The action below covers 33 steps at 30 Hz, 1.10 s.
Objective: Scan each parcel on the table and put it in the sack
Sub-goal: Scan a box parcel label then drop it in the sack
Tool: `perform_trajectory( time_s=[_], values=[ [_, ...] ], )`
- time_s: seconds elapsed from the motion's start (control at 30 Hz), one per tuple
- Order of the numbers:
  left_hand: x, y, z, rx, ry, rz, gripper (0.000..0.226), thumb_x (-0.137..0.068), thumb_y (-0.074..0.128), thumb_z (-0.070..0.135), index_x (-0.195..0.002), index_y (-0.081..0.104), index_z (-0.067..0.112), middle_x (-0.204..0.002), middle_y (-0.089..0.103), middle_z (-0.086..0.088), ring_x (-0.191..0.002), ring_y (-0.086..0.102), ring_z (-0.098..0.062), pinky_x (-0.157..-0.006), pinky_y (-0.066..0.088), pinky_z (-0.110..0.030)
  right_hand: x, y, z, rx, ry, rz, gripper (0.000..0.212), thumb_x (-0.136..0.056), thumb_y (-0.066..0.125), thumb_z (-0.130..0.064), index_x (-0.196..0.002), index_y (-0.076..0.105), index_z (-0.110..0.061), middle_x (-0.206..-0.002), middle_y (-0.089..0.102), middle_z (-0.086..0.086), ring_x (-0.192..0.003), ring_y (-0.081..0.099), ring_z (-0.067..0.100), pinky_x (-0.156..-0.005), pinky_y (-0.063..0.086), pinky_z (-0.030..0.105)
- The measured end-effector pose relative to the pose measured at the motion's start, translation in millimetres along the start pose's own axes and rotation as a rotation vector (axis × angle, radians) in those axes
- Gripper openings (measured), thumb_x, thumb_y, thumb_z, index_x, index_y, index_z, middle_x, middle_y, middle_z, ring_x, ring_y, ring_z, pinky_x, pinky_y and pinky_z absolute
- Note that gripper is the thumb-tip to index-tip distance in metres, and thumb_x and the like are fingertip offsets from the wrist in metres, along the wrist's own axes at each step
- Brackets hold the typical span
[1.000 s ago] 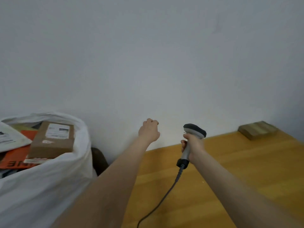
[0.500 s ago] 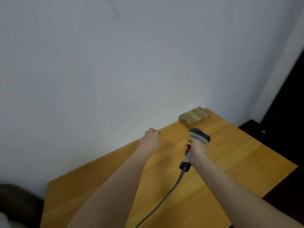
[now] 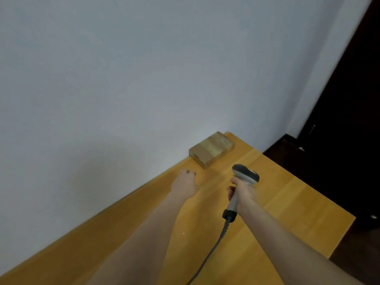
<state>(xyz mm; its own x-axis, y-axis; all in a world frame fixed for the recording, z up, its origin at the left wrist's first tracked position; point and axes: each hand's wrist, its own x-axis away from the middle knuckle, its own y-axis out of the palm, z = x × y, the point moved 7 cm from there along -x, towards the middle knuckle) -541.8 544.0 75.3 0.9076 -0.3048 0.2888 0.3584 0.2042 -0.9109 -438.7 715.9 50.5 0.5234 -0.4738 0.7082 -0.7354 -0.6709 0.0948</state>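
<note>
Both my arms reach forward over the wooden table [image 3: 298, 212], which runs slantwise from the lower left of the frame up to a corner right of centre. My left hand [image 3: 185, 183] is just left of centre, low over the table's far edge by the wall [image 3: 144, 79]. Its fingers are curled under into a loose fist and it has hold of nothing. Whether the knuckles touch the wood I cannot tell.

My right hand [image 3: 244, 192] is a little to the right of it and lower in the frame, wrapped round the pale grey handle of the scanner [image 3: 245, 174]. The scanner's dark head sticks up above my fist and faces away from me towards the upper right. Its cable [image 3: 211, 251] drops from the black base of the handle and trails down between my forearms to the bottom edge of the frame.

The parcel [image 3: 211, 150], a small flat brown box wrapped in shiny tape, lies in the table's far corner against the wall. It is above and between my two hands, near the left hand's knuckles but apart from them, and up and to the left of the scanner's head. Neither hand touches it.

A dark doorway [image 3: 349, 140] fills the right side of the frame beyond the table.
</note>
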Motion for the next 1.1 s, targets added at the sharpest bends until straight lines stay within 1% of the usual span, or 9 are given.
perform_trajectory(
  time_s=[0.23,0.4,0.5,0.67,0.77,0.87,0.97,1.03,1.1],
  values=[
    [-111.2,34.2,9.0,0.037,-0.069,-0.013,0.067,-0.092,0.060,0.034,-0.147,0.028,0.013,-0.147,0.034,-0.010,-0.133,0.037,-0.026,-0.101,0.041,-0.039,-91.4,26.5,4.3,-0.077,0.142,-0.090,0.021,-0.087,0.069,-0.013,-0.070,0.062,-0.002,-0.050,0.060,0.005,-0.045,0.051,0.017,-0.051,0.044,0.030],
    [-180.9,52.2,15.9,-0.020,-0.055,-0.014,0.072,-0.096,0.054,0.034,-0.152,0.016,0.010,-0.158,0.017,-0.010,-0.145,0.019,-0.027,-0.115,0.028,-0.042,-140.7,31.8,7.3,-0.099,0.161,-0.101,0.016,-0.087,0.069,-0.008,-0.074,0.064,-0.001,-0.055,0.062,0.007,-0.047,0.055,0.018,-0.051,0.046,0.030],
    [-196.8,63.3,17.1,-0.124,-0.058,0.024,0.060,-0.096,0.051,0.037,-0.146,0.030,0.012,-0.151,0.029,-0.010,-0.138,0.029,-0.029,-0.109,0.035,-0.042,-161.7,31.3,8.2,-0.082,0.153,-0.075,0.015,-0.087,0.068,-0.007,-0.075,0.065,0.000,-0.057,0.063,0.007,-0.048,0.055,0.017,-0.052,0.046,0.029],
    [-190.7,55.2,25.9,-0.250,0.093,0.213,0.034,-0.098,0.038,0.040,-0.117,0.063,0.025,-0.118,0.059,0.002,-0.110,0.051,-0.019,-0.087,0.045,-0.033,-180.5,34.9,2.6,-0.079,0.173,-0.033,0.013,-0.092,0.062,-0.006,-0.089,0.066,0.006,-0.074,0.063,0.012,-0.064,0.057,0.022,-0.057,0.047,0.031],
    [-207.0,31.2,12.7,-0.169,0.071,0.267,0.033,-0.097,0.045,0.036,-0.123,0.058,0.020,-0.121,0.058,-0.002,-0.111,0.053,-0.022,-0.085,0.046,-0.034,-181.4,44.6,-5.5,-0.067,0.135,-0.055,0.010,-0.086,0.071,-0.010,-0.086,0.068,-0.001,-0.079,0.068,0.011,-0.066,0.062,0.021,-0.057,0.050,0.030],
    [-230.5,35.3,-8.7,-0.028,-0.119,0.115,0.068,-0.091,0.057,0.044,-0.145,0.031,0.012,-0.147,0.035,-0.012,-0.132,0.037,-0.031,-0.102,0.041,-0.044,-185.8,55.3,-9.0,-0.089,0.111,-0.112,0.007,-0.084,0.074,-0.012,-0.089,0.069,-0.008,-0.084,0.069,0.009,-0.072,0.066,0.020,-0.058,0.052,0.031],
    [-234.3,57.7,-10.0,-0.033,-0.157,-0.016,0.098,-0.080,0.063,0.059,-0.151,0.014,0.014,-0.155,0.024,-0.010,-0.137,0.027,-0.036,-0.105,0.036,-0.049,-191.5,58.1,-8.2,-0.085,0.084,-0.140,0.006,-0.083,0.075,-0.013,-0.087,0.070,-0.013,-0.087,0.069,0.006,-0.080,0.066,0.019,-0.062,0.054,0.030],
    [-227.5,67.9,-14.9,-0.040,-0.193,-0.075,0.107,-0.075,0.066,0.063,-0.152,0.008,0.016,-0.156,0.021,-0.010,-0.139,0.025,-0.038,-0.108,0.033,-0.051,-191.5,57.0,-5.2,-0.110,0.085,-0.127,0.010,-0.082,0.076,-0.013,-0.090,0.070,-0.012,-0.094,0.068,0.007,-0.088,0.065,0.020,-0.071,0.056,0.032],
    [-216.4,76.2,-23.0,-0.003,-0.207,-0.169,0.114,-0.071,0.072,0.060,-0.153,0.004,0.020,-0.156,0.022,-0.012,-0.140,0.026,-0.035,-0.110,0.031,-0.051,-187.1,55.1,-4.0,-0.140,0.104,-0.101,0.027,-0.081,0.077,-0.015,-0.106,0.067,-0.009,-0.105,0.067,0.008,-0.098,0.063,0.023,-0.087,0.055,0.040]
  ],
)
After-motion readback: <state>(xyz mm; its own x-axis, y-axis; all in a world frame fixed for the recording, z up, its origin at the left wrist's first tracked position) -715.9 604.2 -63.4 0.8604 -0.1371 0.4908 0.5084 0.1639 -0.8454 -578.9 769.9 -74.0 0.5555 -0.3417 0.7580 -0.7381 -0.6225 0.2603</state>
